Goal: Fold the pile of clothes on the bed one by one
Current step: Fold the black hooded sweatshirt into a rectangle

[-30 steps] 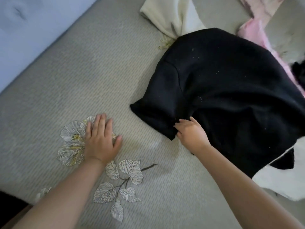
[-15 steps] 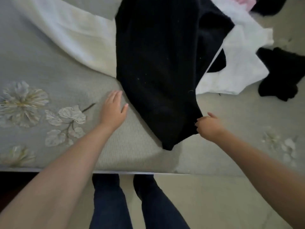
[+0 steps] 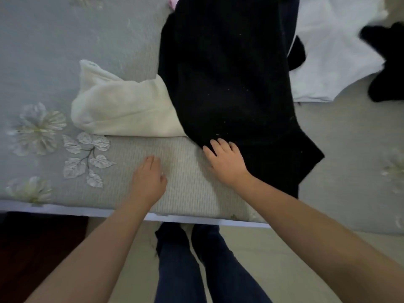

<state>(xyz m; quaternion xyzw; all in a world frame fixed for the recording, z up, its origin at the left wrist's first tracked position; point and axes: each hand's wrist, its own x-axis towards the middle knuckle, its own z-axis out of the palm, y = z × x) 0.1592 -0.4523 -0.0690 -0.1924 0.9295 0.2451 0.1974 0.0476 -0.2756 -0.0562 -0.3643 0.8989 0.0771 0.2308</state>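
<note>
Large black knit garment (image 3: pixel 227 79) lies spread lengthwise on the grey-green bedspread with embroidered flowers (image 3: pixel 43 51), its lower corner near the bed edge. Right hand (image 3: pixel 227 160) rests flat on that lower left edge, fingers spread and relaxed, gripping nothing. Left hand (image 3: pixel 148 180) lies on bare bedspread just beside it, fingers loose, empty. Cream soft fabric piece (image 3: pixel 122 108) is tucked partly under the garment's left side. White t-shirt (image 3: pixel 332 53) and small black cloth (image 3: pixel 387 62) lie to the right; pink cloth (image 3: pixel 173 1) peeks out at top

Black garment (image 3: pixel 229 79): matt linty cloth; bedspread (image 3: pixel 185 178): ribbed woven; cream cloth (image 3: pixel 122 106) soft.
</note>
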